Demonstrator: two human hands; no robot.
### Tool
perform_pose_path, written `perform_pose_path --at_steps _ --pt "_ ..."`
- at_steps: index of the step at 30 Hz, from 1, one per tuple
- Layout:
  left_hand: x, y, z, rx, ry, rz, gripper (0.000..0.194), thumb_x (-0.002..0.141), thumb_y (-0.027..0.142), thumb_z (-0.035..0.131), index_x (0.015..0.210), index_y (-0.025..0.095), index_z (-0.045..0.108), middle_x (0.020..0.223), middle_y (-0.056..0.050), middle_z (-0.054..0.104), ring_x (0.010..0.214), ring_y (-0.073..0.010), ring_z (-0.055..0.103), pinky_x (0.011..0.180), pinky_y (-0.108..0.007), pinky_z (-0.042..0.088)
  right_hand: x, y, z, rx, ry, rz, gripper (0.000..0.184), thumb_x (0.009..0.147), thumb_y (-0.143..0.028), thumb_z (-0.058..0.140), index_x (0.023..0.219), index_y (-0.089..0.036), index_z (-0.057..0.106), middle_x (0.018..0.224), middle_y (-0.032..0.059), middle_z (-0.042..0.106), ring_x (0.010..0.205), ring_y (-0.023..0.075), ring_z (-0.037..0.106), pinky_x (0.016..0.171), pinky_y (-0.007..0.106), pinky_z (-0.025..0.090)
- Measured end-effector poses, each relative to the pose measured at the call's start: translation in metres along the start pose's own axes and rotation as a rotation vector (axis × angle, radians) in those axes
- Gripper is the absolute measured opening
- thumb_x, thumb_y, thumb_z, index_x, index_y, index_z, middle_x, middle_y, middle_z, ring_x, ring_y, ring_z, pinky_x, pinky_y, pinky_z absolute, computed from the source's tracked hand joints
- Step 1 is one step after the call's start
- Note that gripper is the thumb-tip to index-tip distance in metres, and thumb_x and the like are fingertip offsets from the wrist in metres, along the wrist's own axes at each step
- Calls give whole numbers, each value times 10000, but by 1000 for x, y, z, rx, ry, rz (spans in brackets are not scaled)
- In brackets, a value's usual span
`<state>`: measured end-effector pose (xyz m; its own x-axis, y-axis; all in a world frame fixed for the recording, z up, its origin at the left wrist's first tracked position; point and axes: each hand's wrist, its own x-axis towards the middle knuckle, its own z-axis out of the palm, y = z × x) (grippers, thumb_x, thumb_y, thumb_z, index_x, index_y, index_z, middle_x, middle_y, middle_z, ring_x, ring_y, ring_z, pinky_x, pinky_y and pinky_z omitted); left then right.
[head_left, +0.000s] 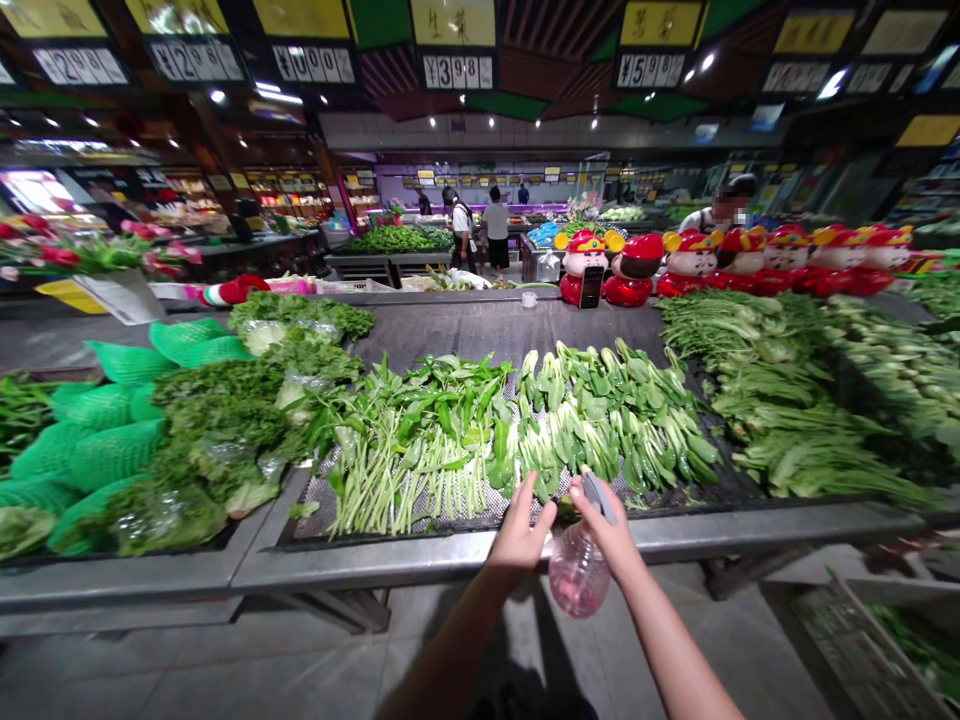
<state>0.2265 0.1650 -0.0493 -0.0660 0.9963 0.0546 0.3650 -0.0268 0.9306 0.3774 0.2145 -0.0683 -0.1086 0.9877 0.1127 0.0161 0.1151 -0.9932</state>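
- Clock is taken from the bottle, 12 = straight ahead over the stall.
- We have a translucent pink plastic spray bottle (577,572) in the right hand (609,530), low at centre, just behind the steel stall edge (637,533) from our side.
- Long axis near upright: base at 6, grey trigger head (598,497) at 12, tipped slightly toward the greens. Exact nozzle line: cannot tell.
- Right fingers (579,488) wrapped round the bottle neck, clamped on it.
- Left hand (517,535) open, just beside the bottle at 10, not touching it. Its fingers (527,493) spread apart, over the edge of the black mesh tray (322,505).
- In the way: only those left fingers, partly between the bottle and the produce at 11.
- Nearest at 12: bok choy (600,425), laid in rows on the tray.
- At 10: green chili peppers (457,400) lying on long-stemmed greens (397,480).
- Further out at 9: curly lettuce (217,420) and heads in green net sleeves (97,430).
- At 2: long leafy bunches (795,420).
- Far side at 12: red figurines (630,268) in a row, phone (591,287) propped against one, white cup (529,298) at 11.
- Behind the figurines at 1: a person in white (712,215).
- At 4, below the stall: crate of greens (862,640).
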Motion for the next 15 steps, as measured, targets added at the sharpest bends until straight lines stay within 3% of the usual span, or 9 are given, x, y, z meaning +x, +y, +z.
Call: perform_pose_path --at_steps 2,7,11,15 --pt "-2 -4 -6 83 24 32 655 813 458 480 1368 176 274 1472 -69 184 1351 -259 128 1114 -348 97 -1 -1 -11 34 8 19 422 725 -478 606 1027 -185 601 1015 83 652 976 257 600 907 429 448" --pt "-5 -15 -8 235 59 -5 660 819 461 453 1365 133 280 1464 -125 180 1352 -287 94 1104 -403 95 -3 -1 -24 117 -44 76 382 708 -511 611 916 -192 632 885 69 676 853 235 634 824 386 492" --pt "-4 -18 -1 278 55 10 666 821 452 460 1373 133 267 1471 -114 157 1354 -280 83 1106 -397 97 -6 -5 -25 27 -90 80 380 728 -565 560 718 -190 619 681 38 649 692 208 622 714 345 498" --pt "-1 -16 4 298 47 23 683 805 465 477 1374 155 262 1470 -101 171 1356 -272 84 1105 -411 104 -8 -4 -27 -67 -92 32 391 768 -563 512 738 -189 625 568 7 591 563 179 573 597 312 481"
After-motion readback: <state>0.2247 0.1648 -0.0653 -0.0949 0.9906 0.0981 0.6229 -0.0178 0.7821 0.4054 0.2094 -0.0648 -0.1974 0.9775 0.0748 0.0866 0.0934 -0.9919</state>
